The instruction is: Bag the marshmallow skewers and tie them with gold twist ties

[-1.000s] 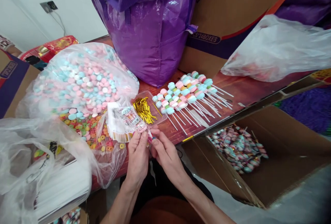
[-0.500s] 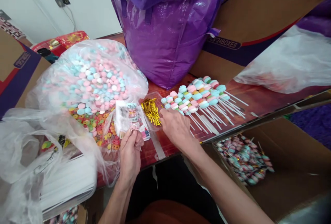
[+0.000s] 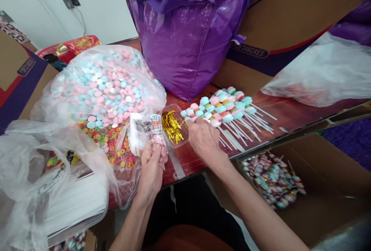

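Observation:
My left hand is closed around a wrapped candy lollipop in a small printed bag, held upright at the table's front edge. My right hand rests knuckles up, fingers curled, beside a clear tray of gold twist ties; its fingertips are hidden. Just beyond it lies a row of pastel candy skewers with white sticks pointing right. A stack of printed bags sits left of the tray.
A big clear bag of pink and blue candies covers the left of the red table. A purple tote and cardboard boxes stand behind. An open carton with wrapped lollipops sits lower right. Loose plastic lies lower left.
My right hand left the left hand and reached out to the tray of gold ties. The left hand raised the bagged lollipop upright.

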{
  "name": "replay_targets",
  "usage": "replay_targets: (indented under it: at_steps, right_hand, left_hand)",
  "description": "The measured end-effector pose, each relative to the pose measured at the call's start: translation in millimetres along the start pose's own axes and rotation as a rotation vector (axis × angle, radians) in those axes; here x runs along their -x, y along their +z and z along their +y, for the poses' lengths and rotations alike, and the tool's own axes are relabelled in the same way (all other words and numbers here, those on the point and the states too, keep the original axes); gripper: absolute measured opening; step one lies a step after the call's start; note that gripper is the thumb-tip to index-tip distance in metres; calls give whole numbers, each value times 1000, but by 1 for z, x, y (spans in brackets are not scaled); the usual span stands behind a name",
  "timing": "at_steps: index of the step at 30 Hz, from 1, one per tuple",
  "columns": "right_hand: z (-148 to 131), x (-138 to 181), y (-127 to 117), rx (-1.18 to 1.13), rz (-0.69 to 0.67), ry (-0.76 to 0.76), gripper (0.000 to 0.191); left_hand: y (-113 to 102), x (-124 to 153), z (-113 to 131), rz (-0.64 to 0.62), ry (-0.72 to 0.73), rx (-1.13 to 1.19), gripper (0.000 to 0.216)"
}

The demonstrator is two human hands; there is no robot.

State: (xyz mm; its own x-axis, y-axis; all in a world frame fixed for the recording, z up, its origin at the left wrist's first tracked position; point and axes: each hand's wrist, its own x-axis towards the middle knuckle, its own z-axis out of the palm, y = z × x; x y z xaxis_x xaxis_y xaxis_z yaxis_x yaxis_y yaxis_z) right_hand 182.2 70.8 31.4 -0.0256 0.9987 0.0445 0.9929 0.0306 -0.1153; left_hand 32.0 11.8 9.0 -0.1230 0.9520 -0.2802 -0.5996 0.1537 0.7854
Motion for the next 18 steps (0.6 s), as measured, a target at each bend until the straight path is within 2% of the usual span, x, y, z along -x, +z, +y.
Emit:
replay_targets:
  at_steps: [3,6,9,11,13,15,18]
  right_hand:
    - [9,10,0,-23,114,45,30]
    - [17,28,-1,-134,251,113,25]
    - [15,49,1,-548,422,106,19]
    - [8,62,4,-922,381,59,16]
    - [-1,70,8,-1175,246,25,15]
    - [-9,74,15,-1263,159,22,15]
    - [-13,73,23,-1277,150,68,16]
  left_hand:
    - [3,-1,0,18,64,2,35]
    - [6,-2,0,4,65,-30,33]
    - [8,-3,-4,-29,16,-60,30]
    - [10,-3,-9,-51,-7,-94,26]
    - [12,-1,-15,-41,1,-136,21]
    - [14,2,-21,-18,19,-169,16]
    - [15,6,-25,-64,8,-183,13]
